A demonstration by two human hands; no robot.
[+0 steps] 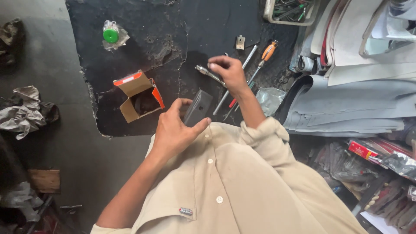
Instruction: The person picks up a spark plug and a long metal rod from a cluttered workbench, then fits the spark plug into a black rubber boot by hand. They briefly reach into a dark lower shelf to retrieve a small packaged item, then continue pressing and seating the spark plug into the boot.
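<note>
My left hand (175,128) grips a flat dark grey rectangular part (198,107), holding it tilted in front of my chest. My right hand (229,73) reaches further out over the dark mat (143,52) and pinches a slim metal tool (208,73) by its shaft. Just beyond that hand lie screwdrivers, one with an orange handle (268,51) and a long plain metal rod (232,84). An open cardboard box with orange flaps (139,96) sits left of my left hand.
A green-capped item in clear plastic (112,35) lies at the mat's far left. A small metal bracket (240,42) rests near the screwdrivers. Grey sheets (346,104) are stacked on the right, a tool tray (288,11) at the top, crumpled rags (26,112) on the floor left.
</note>
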